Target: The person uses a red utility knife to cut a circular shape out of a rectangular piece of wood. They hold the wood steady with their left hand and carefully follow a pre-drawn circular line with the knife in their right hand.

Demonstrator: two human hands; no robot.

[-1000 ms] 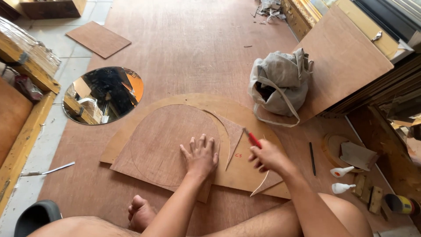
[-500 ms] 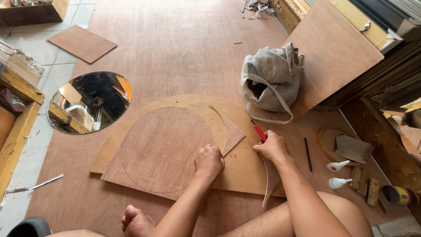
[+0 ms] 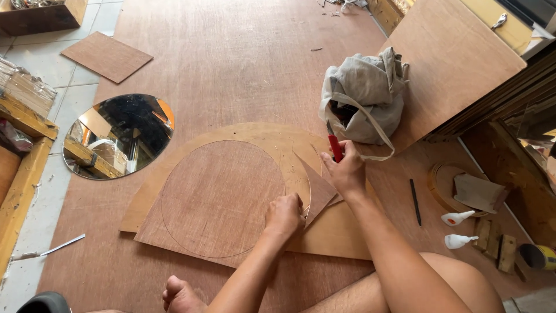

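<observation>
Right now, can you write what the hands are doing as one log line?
left hand: pressing plywood sheet | right hand: gripping red-handled knife | plywood: circle marked | nearby: round mirror, grey bag

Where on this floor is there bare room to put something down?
The widest bare stretch is the plywood floor sheet above the cut boards, between the round mirror and the cloth bag. It is crowded on the right by the glue bottles and black pencil, and around both hands, the left hand and right hand.
</observation>
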